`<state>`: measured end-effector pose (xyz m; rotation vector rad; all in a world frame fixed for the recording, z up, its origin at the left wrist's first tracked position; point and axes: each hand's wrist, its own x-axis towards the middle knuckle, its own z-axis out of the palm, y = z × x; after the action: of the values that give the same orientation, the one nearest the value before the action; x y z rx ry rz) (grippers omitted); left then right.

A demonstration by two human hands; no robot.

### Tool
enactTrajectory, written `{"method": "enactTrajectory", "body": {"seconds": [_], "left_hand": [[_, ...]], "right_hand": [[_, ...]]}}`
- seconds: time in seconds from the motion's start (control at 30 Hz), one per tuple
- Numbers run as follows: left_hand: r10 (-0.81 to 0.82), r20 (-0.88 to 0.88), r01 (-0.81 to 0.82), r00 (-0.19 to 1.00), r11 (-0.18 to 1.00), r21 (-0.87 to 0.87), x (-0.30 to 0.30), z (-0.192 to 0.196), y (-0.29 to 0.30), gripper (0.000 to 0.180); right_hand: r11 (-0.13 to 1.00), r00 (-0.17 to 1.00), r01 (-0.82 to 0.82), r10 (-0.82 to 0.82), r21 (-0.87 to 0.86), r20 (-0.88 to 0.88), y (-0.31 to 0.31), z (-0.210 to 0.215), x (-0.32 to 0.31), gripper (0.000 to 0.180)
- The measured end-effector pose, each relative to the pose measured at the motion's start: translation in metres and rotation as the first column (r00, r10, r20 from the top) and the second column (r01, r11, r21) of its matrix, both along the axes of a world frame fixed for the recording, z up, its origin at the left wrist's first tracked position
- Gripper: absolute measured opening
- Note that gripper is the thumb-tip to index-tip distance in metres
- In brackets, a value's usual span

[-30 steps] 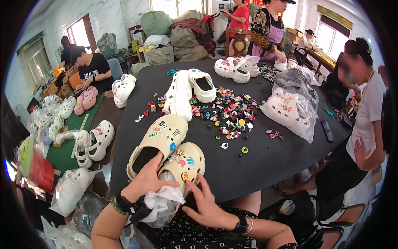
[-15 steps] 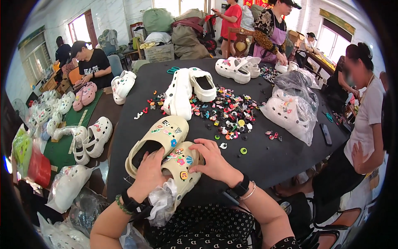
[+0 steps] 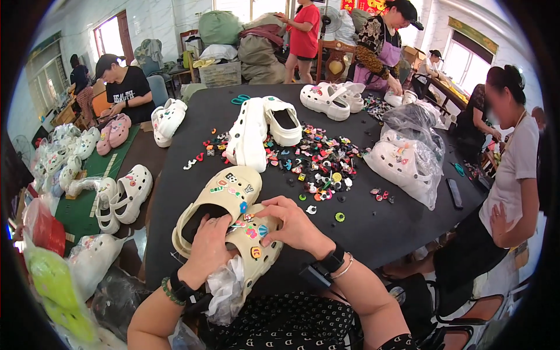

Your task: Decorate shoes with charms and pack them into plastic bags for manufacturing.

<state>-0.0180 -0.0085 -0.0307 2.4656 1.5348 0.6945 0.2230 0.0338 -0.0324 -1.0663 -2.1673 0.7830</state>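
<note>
Two beige clogs lie side by side on the black-topped table, toes pointing away from me. The farther-left beige clog (image 3: 234,185) carries colourful charms on its top. On the nearer beige clog (image 3: 266,252) there are flower, shell and round yellow-orange charms, with crumpled white wrapping (image 3: 224,289) at its heel. My left hand (image 3: 211,242) grips this nearer clog at its opening; some fingertips are hidden. Curled over its toe is my right hand (image 3: 294,224), index finger and thumb against the top beside the charms. Whether a charm is pinched there, I cannot tell.
Beyond lie a pile of loose charms (image 3: 326,160) and white clogs (image 3: 248,137). A bagged white clog (image 3: 402,166) and a phone (image 3: 454,193) sit to the right. Left are more white clogs (image 3: 133,192) and a bagged lime-green clog (image 3: 55,286). A person (image 3: 513,163) stands at right.
My right index finger has shifted left over the nearer clog's charms. The bagged lime-green clog at left has come lower and closer. The person in red has moved left.
</note>
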Motion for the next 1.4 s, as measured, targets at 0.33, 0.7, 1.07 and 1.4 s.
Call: {"method": "enactTrajectory", "body": {"seconds": [0.33,0.7,1.07,1.4], "left_hand": [[-0.008,0.01,0.008,1.0,1.0,0.007,-0.002,0.0,0.0,0.071],[0.004,0.018,-0.004,1.0,1.0,-0.007,0.001,0.006,-0.003,0.073],[0.004,0.01,-0.005,1.0,1.0,0.028,0.001,0.001,-0.003,0.071],[0.004,0.033,-0.005,0.999,1.0,0.018,0.003,0.006,-0.004,0.07]], "right_hand": [[0.946,0.996,0.069,-0.045,0.318,-0.081,-0.018,-0.016,-0.006,0.044],[0.821,0.997,0.076,-0.072,0.566,-0.029,-0.02,-0.024,-0.013,0.038],[0.794,0.972,0.231,-0.169,0.562,-0.162,-0.022,-0.027,-0.025,0.026],[0.847,0.94,0.323,-0.234,0.422,-0.249,-0.023,-0.029,-0.032,0.023]]}}
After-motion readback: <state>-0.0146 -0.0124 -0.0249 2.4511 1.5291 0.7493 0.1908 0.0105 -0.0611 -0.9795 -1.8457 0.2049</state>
